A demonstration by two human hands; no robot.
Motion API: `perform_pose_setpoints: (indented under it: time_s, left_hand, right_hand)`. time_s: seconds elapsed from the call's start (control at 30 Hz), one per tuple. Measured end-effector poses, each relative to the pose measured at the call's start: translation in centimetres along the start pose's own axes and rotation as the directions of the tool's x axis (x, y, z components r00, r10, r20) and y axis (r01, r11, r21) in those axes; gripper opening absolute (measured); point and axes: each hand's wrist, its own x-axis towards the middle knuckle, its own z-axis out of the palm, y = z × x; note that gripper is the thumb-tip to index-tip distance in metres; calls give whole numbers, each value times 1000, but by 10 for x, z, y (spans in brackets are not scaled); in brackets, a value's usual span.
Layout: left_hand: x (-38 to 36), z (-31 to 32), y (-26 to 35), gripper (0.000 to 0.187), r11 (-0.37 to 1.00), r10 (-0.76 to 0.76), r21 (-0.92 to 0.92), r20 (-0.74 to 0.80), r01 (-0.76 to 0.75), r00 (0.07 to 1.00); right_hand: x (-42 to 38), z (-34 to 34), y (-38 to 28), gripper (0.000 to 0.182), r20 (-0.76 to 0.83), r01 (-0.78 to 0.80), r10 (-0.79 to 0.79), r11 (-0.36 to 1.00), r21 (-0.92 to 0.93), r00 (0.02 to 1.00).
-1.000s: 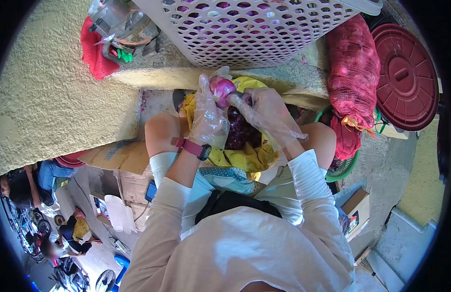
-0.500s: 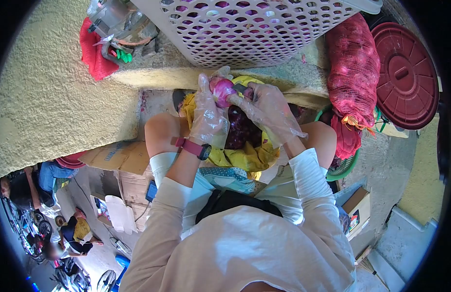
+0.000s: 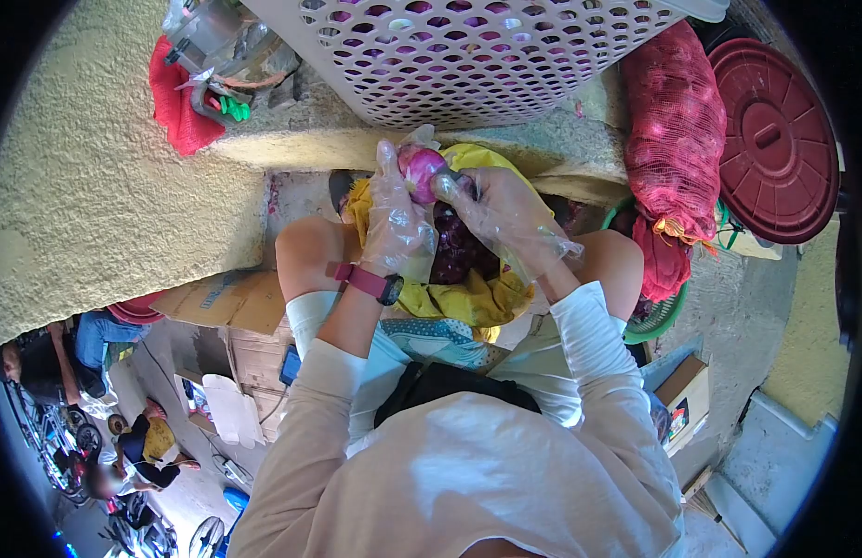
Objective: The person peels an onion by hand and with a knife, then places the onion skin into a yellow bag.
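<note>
Head view, right hand (image 3: 505,219) shifted onto onion (image 3: 420,168)

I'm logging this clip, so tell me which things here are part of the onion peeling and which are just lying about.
In use:
- left hand, gloved, holding the red onion
- right hand, gloved, working at that onion
- yellow cloth on the lap with dark peels

Lying about:
- perforated basket
- red mesh sack
- maroon lid
- red rag
- cardboard box
</note>
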Motion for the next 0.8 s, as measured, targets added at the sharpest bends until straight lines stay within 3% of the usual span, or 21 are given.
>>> perform_pose_setpoints:
  time_s: [0.07, 0.17, 0.23, 0.3, 0.37, 0.4, 0.47, 0.53, 0.6, 0.7, 0.8]
  left_hand:
    - [-12, 33, 45, 67, 917, -273, -313, -39, 247, 961]
    - [-9, 27, 39, 69, 885, -296, -377, -3, 273, 955]
    - [-6, 22, 34, 69, 872, -308, -390, 28, 294, 951]
    - [-7, 17, 35, 70, 860, -319, -403, 58, 315, 946]
    - [-11, 16, 41, 70, 917, -342, -218, -2, 333, 940]
    - [-11, 18, 42, 70, 917, -343, -218, -3, 334, 939]
    - [-10, 22, 46, 72, 942, -282, -216, -86, 258, 956]
    - [-10, 19, 47, 71, 926, -310, -243, -49, 289, 950]
    - [-10, 22, 48, 71, 907, -338, -269, -7, 324, 941]
    - [-11, 27, 46, 70, 927, -297, -260, -74, 269, 952]
    - [-11, 21, 39, 68, 923, -303, -247, 4, 294, 953]
  right_hand:
    - [-2, -2, -3, 55, 4, 37, -36, 999, -28, 999]
    - [-5, -5, -8, 55, 22, 142, -141, 986, -85, 990]
    - [-4, -4, -2, 55, 37, 212, -209, 970, -116, 977]
    - [-1, 1, 13, 54, 56, 421, -421, 872, -251, 905]
    - [-2, -1, 16, 50, 106, 467, -456, 839, -279, 883]
    - [-3, -3, 14, 47, 158, 514, -490, 802, -304, 858]
    - [-4, -5, 11, 49, 179, 471, -436, 816, -334, 882]
    - [-5, -9, 4, 51, 195, 424, -377, 829, -365, 905]
    - [-7, -14, -5, 58, -10, 251, -261, 937, -245, 965]
    - [-3, -15, -5, 65, -94, 168, -211, 926, -337, 973]
    - [2, -11, 1, 80, -105, 109, -146, 948, -299, 984]
